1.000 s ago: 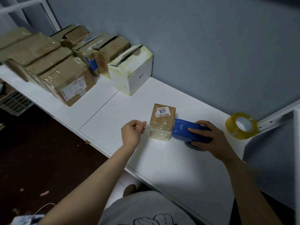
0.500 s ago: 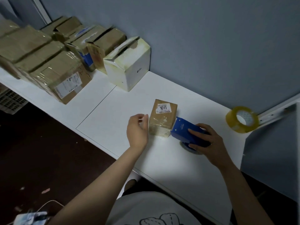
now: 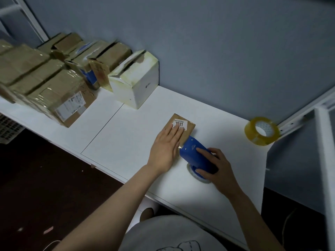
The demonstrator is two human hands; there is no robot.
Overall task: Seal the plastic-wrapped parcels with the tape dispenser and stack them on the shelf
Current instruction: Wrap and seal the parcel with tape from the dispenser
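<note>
White shelf (image 3: 126,134) along a blue-grey wall, split by a thin seam. Left of the seam, wrapped brown parcels (image 3: 59,91) packed close together, a white box (image 3: 137,87) just beside them. Right of it, a small brown parcel (image 3: 190,132) with a blue tape dispenser (image 3: 192,153) touching its near end. Well apart at the far right, a roll of yellowish tape (image 3: 250,131).

Flat blue-grey wall (image 3: 217,51) fills the top and right of frame, lighting dim. White shelf (image 3: 126,134) runs diagonally from left edge to lower right, two panels with a thin seam between them; white metal upright (image 3: 34,22) upper left, white metal rail (image 3: 297,120) at right. Dark floor (image 3: 45,178) lower left, a few pale scraps on it.
</note>
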